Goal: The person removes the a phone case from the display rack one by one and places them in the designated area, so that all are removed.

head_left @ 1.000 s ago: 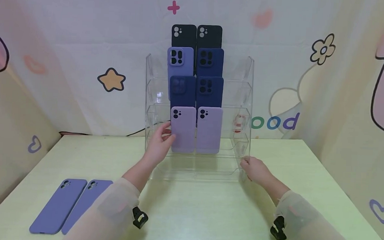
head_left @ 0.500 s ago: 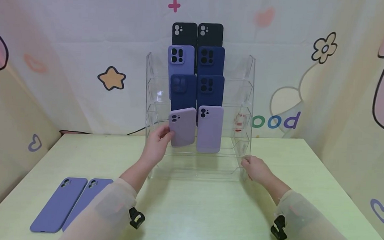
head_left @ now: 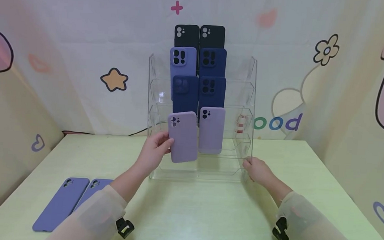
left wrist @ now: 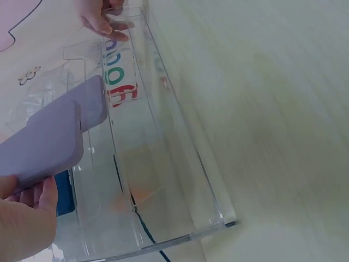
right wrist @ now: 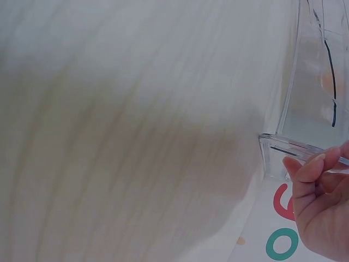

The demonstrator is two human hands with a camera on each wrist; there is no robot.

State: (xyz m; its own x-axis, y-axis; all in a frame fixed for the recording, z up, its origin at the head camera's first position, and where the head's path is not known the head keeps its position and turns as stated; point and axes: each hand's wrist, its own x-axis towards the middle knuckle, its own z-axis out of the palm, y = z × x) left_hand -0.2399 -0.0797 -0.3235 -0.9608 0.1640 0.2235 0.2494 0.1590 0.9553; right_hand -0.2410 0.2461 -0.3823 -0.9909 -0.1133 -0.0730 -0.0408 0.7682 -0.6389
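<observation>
My left hand [head_left: 153, 151] pinches a light purple phone case [head_left: 184, 137] by its left edge. The case tilts slightly in front of the clear tiered display rack [head_left: 208, 175], and the left wrist view shows it apart from the matching phone case [head_left: 211, 130] behind. That second case stands upright on the rack's lower tier. Two dark blue cases [head_left: 212, 92] stand above, one partly behind the held case. At the rack's lower right side, my right hand [head_left: 257, 170] grips the side panel between thumb and fingers, seen closer in the right wrist view.
Higher tiers bear a lavender case [head_left: 183, 67], another dark blue case [head_left: 212, 63] and two black cases [head_left: 212, 36]. Two blue-violet cases [head_left: 60, 203] lie on the table [head_left: 200, 214] at the left, one partly hidden by my left sleeve. A patterned cloth hangs behind.
The left light purple case has come off its tier, tilting, then moved forward and down in my left hand. My right hand has stayed on the rack's side.
</observation>
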